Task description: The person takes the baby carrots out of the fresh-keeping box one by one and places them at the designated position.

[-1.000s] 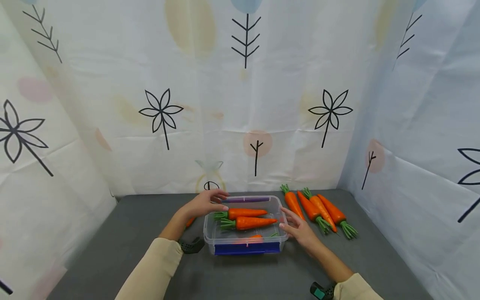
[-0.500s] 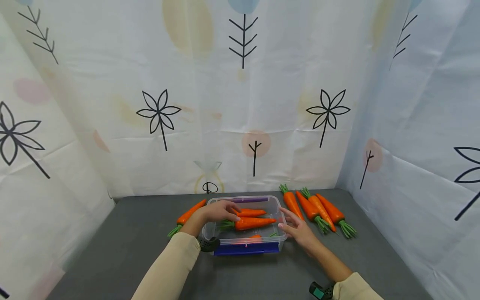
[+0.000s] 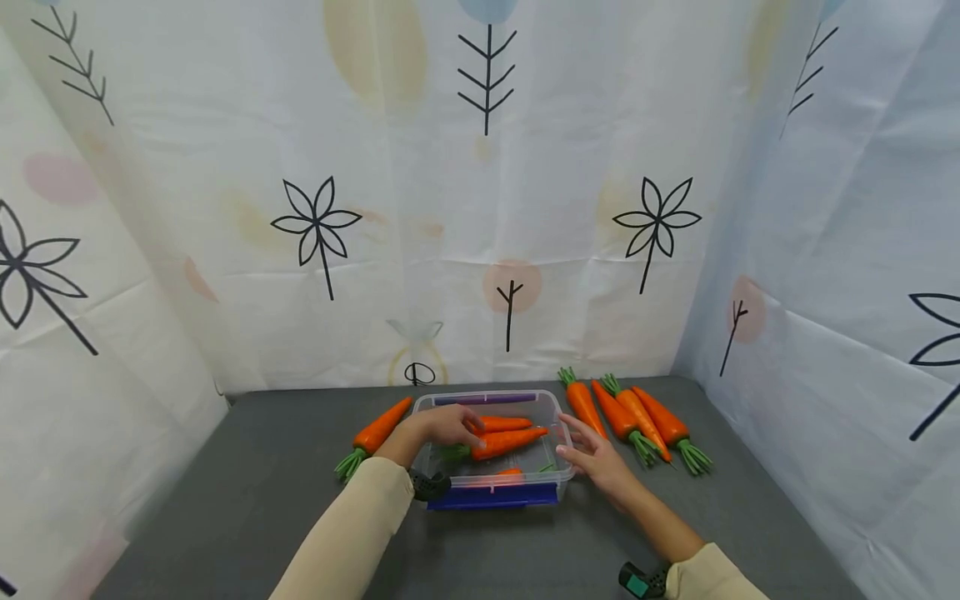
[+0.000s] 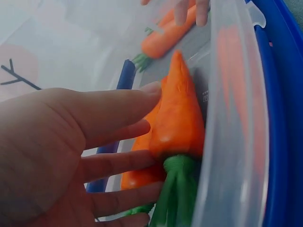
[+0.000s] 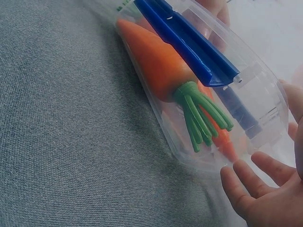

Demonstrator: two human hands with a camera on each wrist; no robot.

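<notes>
A clear plastic box (image 3: 551, 398) with blue latches stands on the dark cloth, and three orange carrots with green tops show inside. My left hand (image 3: 442, 427) reaches in over the left wall. It grips the middle carrot (image 3: 510, 442) near its green end; in the left wrist view the thumb and fingertips lie against that carrot (image 4: 177, 118). Behind it lies another carrot (image 3: 506, 423). A further carrot (image 5: 161, 61) lies along the near wall, seen through the plastic. My right hand (image 3: 603, 467) rests loosely against the box's right end, fingers relaxed.
One carrot (image 3: 378, 429) lies on the cloth left of the box. Several more, including the outermost carrot (image 3: 663, 417), lie to its right. A patterned white curtain (image 3: 480, 250) encloses the back and sides of the table (image 3: 262, 467).
My left hand has moved right and down into the box, onto the carrots. The middle carrot's tip has tilted up slightly. My right hand has stayed at the box's right end.
</notes>
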